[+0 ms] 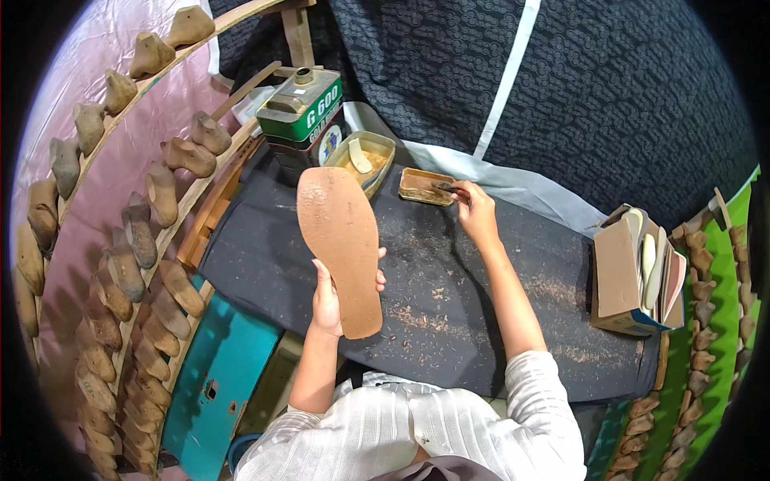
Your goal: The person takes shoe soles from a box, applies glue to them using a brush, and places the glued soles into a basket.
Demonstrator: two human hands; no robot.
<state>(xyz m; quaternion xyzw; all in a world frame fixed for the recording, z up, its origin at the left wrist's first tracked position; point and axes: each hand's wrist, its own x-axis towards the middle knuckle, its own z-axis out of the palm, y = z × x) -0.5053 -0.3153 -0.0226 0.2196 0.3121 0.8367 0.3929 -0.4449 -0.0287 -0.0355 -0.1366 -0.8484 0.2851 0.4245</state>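
My left hand (326, 301) is closed round the narrow part of a brown shoe sole (340, 240), its thumb on the near face and its fingertips showing at the far edge. The sole stands upright over the table, its wide end up. Farther right, my right hand (475, 210) pinches a small dark brush-like tool (443, 187). That tool's tip reaches into a shallow rectangular tray (411, 195) with a brownish coating inside. Behind the sole is a deeper tub (383, 164) of amber stuff, with a pale flat piece (358, 156) in it.
A green and dark metal can (300, 116) stands at the back left. On the table's dark cloth (449, 264) lie scattered brown shavings. A cardboard box (618, 276) of soles is at the right. Racks of wooden shoe lasts (163, 192) flank both sides; a dark patterned curtain (609, 104) hangs behind.
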